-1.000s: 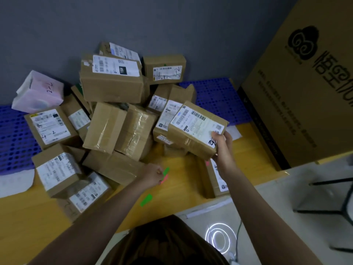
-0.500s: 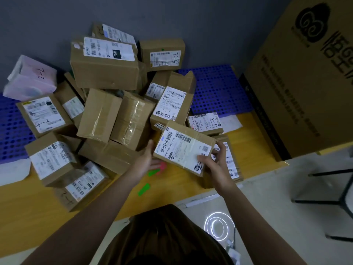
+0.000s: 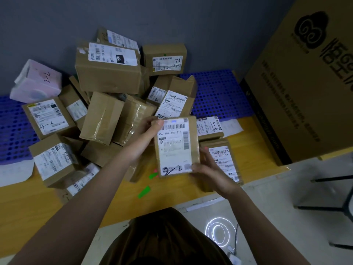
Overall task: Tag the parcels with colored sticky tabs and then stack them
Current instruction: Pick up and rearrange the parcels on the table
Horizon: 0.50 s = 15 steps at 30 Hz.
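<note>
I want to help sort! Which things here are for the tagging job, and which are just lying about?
For the job:
held parcel
left hand
right hand
green sticky tab
parcel pile

Just lying about:
big printed carton
blue perforated mat
black stool

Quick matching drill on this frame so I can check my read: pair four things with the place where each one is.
Things:
1. held parcel
2. pink parcel
3. green tab
4. big carton

Places:
A. far left, against the wall
B. flat on the yellow table, near edge
C. between left hand and right hand
D. far right, standing on the table

Pairs: 1-C, 2-A, 3-B, 4-D
</note>
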Each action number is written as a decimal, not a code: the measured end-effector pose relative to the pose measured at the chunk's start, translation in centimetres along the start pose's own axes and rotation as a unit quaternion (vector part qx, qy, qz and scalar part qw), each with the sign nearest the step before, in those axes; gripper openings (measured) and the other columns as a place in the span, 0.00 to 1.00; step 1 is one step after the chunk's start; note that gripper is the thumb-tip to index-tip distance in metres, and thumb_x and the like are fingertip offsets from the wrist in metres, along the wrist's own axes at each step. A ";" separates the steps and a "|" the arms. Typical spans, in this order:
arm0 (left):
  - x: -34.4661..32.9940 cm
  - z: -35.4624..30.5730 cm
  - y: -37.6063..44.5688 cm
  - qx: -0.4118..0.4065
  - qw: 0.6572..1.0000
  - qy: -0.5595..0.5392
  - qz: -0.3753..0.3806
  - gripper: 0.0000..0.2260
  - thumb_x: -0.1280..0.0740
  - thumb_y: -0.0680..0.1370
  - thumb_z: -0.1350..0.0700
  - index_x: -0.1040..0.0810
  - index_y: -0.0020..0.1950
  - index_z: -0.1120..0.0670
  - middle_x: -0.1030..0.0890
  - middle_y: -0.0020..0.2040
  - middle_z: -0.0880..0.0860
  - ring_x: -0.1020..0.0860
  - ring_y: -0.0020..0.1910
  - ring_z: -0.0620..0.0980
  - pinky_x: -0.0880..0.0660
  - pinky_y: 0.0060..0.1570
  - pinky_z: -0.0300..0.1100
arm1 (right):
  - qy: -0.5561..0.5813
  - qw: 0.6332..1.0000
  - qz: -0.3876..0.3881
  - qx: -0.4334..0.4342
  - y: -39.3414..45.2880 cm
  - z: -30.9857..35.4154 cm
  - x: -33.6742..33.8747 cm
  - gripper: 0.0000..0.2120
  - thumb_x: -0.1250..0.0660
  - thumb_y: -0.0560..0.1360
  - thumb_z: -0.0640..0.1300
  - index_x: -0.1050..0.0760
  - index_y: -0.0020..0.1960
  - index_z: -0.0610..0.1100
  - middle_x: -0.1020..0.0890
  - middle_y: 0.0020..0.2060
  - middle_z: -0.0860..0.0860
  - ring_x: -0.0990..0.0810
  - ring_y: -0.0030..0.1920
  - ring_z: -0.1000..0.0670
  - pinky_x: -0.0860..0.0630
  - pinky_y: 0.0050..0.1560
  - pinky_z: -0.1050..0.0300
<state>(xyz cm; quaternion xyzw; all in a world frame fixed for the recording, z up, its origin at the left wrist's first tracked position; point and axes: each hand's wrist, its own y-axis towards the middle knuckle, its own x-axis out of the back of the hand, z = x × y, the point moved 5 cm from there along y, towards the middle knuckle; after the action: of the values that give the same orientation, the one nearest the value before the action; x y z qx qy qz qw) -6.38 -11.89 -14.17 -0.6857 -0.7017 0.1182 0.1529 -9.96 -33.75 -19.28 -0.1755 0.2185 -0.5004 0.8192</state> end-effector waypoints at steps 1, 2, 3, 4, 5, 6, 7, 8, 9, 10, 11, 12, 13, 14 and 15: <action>0.0 -0.1 0.0 0.005 0.999 0.035 0.009 0.17 0.39 0.78 0.43 0.31 0.63 0.49 0.22 0.50 0.44 0.24 0.49 0.37 0.29 0.34 0.26 | -0.037 0.999 0.027 -0.016 -0.1 -0.3 -0.3 0.41 0.26 0.64 0.53 0.41 0.72 0.56 0.22 0.62 0.50 0.23 0.62 0.47 0.24 0.62 0.46; -0.1 0.2 -0.1 0.017 0.996 0.079 0.028 0.17 0.39 0.77 0.41 0.30 0.61 0.48 0.22 0.50 0.44 0.25 0.47 0.36 0.29 0.36 0.27 | -0.066 0.996 0.046 -0.036 -0.3 -0.9 -0.5 0.42 0.27 0.64 0.54 0.42 0.73 0.58 0.22 0.62 0.51 0.22 0.61 0.49 0.24 0.61 0.47; -0.3 0.8 -0.4 0.029 0.992 0.114 0.051 0.17 0.38 0.75 0.38 0.28 0.58 0.47 0.21 0.49 0.43 0.24 0.47 0.36 0.27 0.40 0.30 | -0.080 0.994 0.051 -0.057 -0.6 -1.6 -0.6 0.42 0.28 0.64 0.55 0.43 0.73 0.58 0.22 0.62 0.51 0.22 0.61 0.50 0.23 0.60 0.49; -0.4 1.7 -0.8 0.047 0.987 0.139 0.072 0.20 0.38 0.73 0.33 0.27 0.55 0.47 0.19 0.49 0.43 0.22 0.48 0.38 0.24 0.46 0.35 | -0.076 0.993 0.042 -0.078 -1.0 -2.6 -0.7 0.41 0.29 0.63 0.57 0.42 0.73 0.58 0.21 0.62 0.51 0.21 0.60 0.50 0.23 0.60 0.50; -0.6 2.8 -0.8 0.062 0.982 0.156 0.083 0.26 0.38 0.70 0.29 0.26 0.56 0.47 0.18 0.51 0.44 0.21 0.50 0.41 0.22 0.51 0.43 | -0.058 0.993 0.024 -0.097 -1.3 -3.5 -0.6 0.41 0.30 0.63 0.58 0.40 0.73 0.56 0.21 0.61 0.50 0.20 0.58 0.50 0.23 0.60 0.50; -0.7 4.0 -0.9 0.079 0.980 0.162 0.086 0.31 0.38 0.67 0.26 0.26 0.59 0.48 0.19 0.55 0.46 0.21 0.53 0.43 0.22 0.55 0.48 | -0.036 0.993 0.004 -0.114 -1.6 -4.5 -0.6 0.41 0.30 0.62 0.59 0.38 0.72 0.55 0.21 0.60 0.49 0.19 0.57 0.48 0.23 0.60 0.49; -1.0 5.2 -1.0 0.099 0.981 0.144 0.088 0.31 0.37 0.69 0.28 0.28 0.61 0.49 0.22 0.58 0.47 0.22 0.54 0.44 0.23 0.56 0.47 | -0.018 0.991 -0.014 -0.129 -1.7 -5.5 -0.6 0.40 0.31 0.62 0.60 0.38 0.72 0.54 0.21 0.59 0.47 0.19 0.56 0.47 0.23 0.60 0.50; -1.5 6.2 -1.2 0.121 0.980 0.125 0.094 0.24 0.37 0.73 0.34 0.31 0.60 0.48 0.23 0.59 0.47 0.23 0.54 0.44 0.23 0.54 0.43 | -0.005 0.990 -0.031 -0.141 -1.8 -6.5 -0.6 0.38 0.31 0.64 0.59 0.37 0.71 0.54 0.21 0.58 0.47 0.19 0.55 0.46 0.23 0.59 0.51; -2.2 7.3 -1.3 0.140 0.977 0.117 0.110 0.16 0.38 0.77 0.41 0.32 0.59 0.48 0.24 0.59 0.48 0.24 0.54 0.44 0.23 0.52 0.40 | 0.002 0.988 -0.052 -0.149 -1.7 -7.2 -0.5 0.34 0.31 0.68 0.58 0.37 0.71 0.53 0.22 0.57 0.47 0.19 0.55 0.45 0.23 0.58 0.52; -2.8 8.1 -1.4 0.157 0.972 0.124 0.122 0.12 0.39 0.80 0.46 0.32 0.60 0.50 0.25 0.61 0.49 0.24 0.55 0.45 0.23 0.53 0.41 | 0.003 0.985 -0.075 -0.153 -1.6 -7.9 -0.4 0.31 0.32 0.72 0.57 0.38 0.71 0.52 0.22 0.56 0.49 0.20 0.57 0.45 0.23 0.58 0.53; -3.1 9.0 -1.2 0.157 0.964 0.172 0.128 0.13 0.41 0.81 0.48 0.30 0.62 0.53 0.25 0.63 0.52 0.24 0.58 0.49 0.24 0.55 0.43 | 0.003 0.983 -0.098 -0.155 -1.4 -8.4 -0.2 0.27 0.34 0.76 0.55 0.39 0.71 0.51 0.23 0.56 0.50 0.22 0.58 0.45 0.24 0.58 0.54; -3.1 9.9 -1.1 0.153 0.953 0.228 0.130 0.15 0.42 0.82 0.49 0.30 0.64 0.56 0.25 0.64 0.55 0.24 0.59 0.52 0.26 0.56 0.45 | -0.003 0.980 -0.123 -0.158 -1.1 -8.9 0.1 0.25 0.36 0.78 0.53 0.40 0.72 0.51 0.24 0.58 0.50 0.24 0.60 0.44 0.24 0.59 0.53; -2.9 10.6 -0.9 0.139 0.937 0.297 0.122 0.17 0.42 0.82 0.49 0.30 0.67 0.57 0.25 0.65 0.57 0.24 0.60 0.54 0.28 0.54 0.43 | -0.008 0.976 -0.145 -0.162 -0.8 -9.3 0.3 0.23 0.38 0.80 0.52 0.40 0.72 0.51 0.25 0.60 0.49 0.25 0.61 0.44 0.25 0.59 0.53; -2.5 11.4 -0.7 0.134 0.917 0.356 0.116 0.18 0.43 0.82 0.50 0.31 0.69 0.58 0.26 0.66 0.57 0.25 0.60 0.55 0.30 0.50 0.41 | -0.009 0.973 -0.163 -0.166 -0.5 -9.7 0.5 0.23 0.40 0.80 0.52 0.40 0.73 0.50 0.26 0.61 0.48 0.26 0.62 0.44 0.25 0.60 0.52; -2.2 12.1 -0.8 0.132 0.900 0.399 0.117 0.19 0.43 0.82 0.51 0.33 0.71 0.58 0.26 0.66 0.57 0.25 0.60 0.56 0.31 0.48 0.41 | -0.006 0.969 -0.180 -0.168 -0.2 -10.0 0.6 0.22 0.41 0.81 0.52 0.40 0.73 0.50 0.26 0.60 0.48 0.25 0.61 0.44 0.24 0.60 0.51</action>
<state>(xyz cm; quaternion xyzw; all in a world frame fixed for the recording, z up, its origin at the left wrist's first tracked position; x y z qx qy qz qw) -11.70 -13.60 -25.21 -0.7261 -0.4745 -0.0563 0.4945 -15.19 -35.11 -27.66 -0.3504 0.2591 -0.5945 0.6758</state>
